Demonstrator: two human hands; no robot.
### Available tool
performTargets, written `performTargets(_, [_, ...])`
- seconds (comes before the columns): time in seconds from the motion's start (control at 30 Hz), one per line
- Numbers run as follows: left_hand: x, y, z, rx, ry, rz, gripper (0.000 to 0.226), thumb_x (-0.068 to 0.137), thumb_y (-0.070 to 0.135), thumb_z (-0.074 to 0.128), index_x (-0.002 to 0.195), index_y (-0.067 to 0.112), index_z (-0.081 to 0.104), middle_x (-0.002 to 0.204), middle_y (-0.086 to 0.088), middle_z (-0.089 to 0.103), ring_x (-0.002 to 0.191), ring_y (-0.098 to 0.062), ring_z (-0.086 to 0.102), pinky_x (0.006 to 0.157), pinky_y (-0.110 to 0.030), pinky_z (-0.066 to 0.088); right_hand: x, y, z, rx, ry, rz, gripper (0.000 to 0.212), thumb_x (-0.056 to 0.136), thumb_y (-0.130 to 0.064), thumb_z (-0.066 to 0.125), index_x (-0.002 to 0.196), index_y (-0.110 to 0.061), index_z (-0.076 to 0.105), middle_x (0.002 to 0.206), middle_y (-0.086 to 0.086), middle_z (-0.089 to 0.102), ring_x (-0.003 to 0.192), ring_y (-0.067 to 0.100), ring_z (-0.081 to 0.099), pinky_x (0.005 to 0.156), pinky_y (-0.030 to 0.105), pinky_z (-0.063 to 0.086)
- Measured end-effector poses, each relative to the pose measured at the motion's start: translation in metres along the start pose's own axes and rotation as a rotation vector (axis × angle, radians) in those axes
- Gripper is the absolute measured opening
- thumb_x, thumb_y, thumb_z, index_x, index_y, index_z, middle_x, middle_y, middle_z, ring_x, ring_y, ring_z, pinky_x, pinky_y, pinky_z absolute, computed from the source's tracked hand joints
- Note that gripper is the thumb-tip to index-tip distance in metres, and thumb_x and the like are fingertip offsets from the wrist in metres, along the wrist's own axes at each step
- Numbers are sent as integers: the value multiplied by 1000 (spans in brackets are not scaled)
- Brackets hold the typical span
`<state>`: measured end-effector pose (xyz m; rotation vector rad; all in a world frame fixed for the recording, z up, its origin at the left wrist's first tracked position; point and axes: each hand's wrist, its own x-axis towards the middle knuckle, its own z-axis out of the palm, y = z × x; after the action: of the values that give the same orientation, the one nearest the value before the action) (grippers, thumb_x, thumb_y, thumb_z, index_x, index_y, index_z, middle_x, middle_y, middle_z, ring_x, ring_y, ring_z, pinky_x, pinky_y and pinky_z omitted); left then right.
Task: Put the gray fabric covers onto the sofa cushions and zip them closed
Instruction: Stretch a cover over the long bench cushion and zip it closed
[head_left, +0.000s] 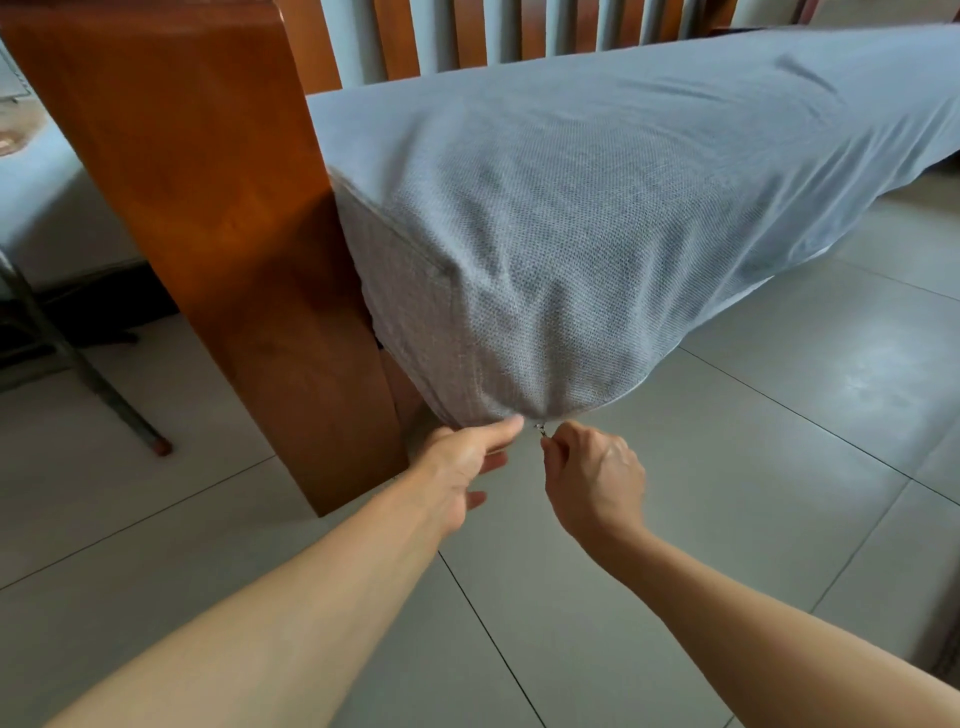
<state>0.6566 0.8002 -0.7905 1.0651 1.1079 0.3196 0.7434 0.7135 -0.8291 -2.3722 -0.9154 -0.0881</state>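
A long sofa cushion in a gray woven fabric cover (571, 218) lies on the wooden sofa, its near corner hanging over the front edge toward me. My left hand (462, 462) grips the cover's lower edge at that corner, thumb on the cloth and fingers underneath. My right hand (592, 478) pinches the small metal zipper pull (540, 429) just right of my left thumb, at the cover's bottom seam. The zipper track itself is hidden under the cushion.
The sofa's thick wooden armrest post (218, 208) stands directly left of the cushion, with vertical wooden back slats (467, 36) behind. Gray tiled floor (727, 467) spreads below and to the right. A metal chair leg (104, 384) slants across the floor at left.
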Motion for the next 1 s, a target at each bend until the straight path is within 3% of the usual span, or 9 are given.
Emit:
performTargets(0.13, [6,7,15,-128,136,-44,19,81,19,74,91,19,58,90,7,62,71,-6,58,62,-27,36,6,9,1,-44,11,-54,27,93,-29,51,75,-10,58,85,11,66,78,36,61,59,30,30])
performTargets(0.27, [7,15,16,-91,207,-38,21,82,11,71,77,19,52,71,9,57,57,-5,53,54,-26,31,37,29,-12,-147,26,40,26,95,-31,47,90,-12,64,99,10,66,91,33,62,65,32,36])
performTargets(0.4, [4,20,18,-43,241,-67,20,82,8,70,76,17,53,69,7,57,55,-6,52,51,-26,31,73,51,-26,-169,37,206,29,96,-31,46,103,-11,66,107,16,64,99,35,60,77,34,44])
performTargets(0.67, [2,19,19,-32,285,-65,21,81,8,71,75,15,53,69,5,57,56,-6,53,51,-26,32,109,64,-30,9,100,482,27,95,-28,51,97,-7,68,100,20,63,95,39,61,81,41,47])
performTargets(0.77, [-3,18,19,-29,296,-42,20,79,13,74,77,16,54,71,6,58,57,-6,54,50,-26,33,102,61,-27,90,37,449,31,96,-30,48,113,-7,60,115,20,58,106,39,55,88,42,43])
performTargets(0.87, [-7,17,19,-24,290,-39,19,81,16,74,76,17,55,73,6,59,57,-7,54,51,-25,34,86,58,-26,173,-64,337,55,93,-32,53,138,-7,34,134,20,40,122,38,43,100,43,34])
performTargets(1.0, [-20,19,30,37,202,-151,13,95,31,52,88,20,51,76,1,63,57,-12,54,58,-25,34,70,47,-33,139,-97,190,60,88,-30,61,137,-10,33,133,14,38,123,33,42,98,40,35])
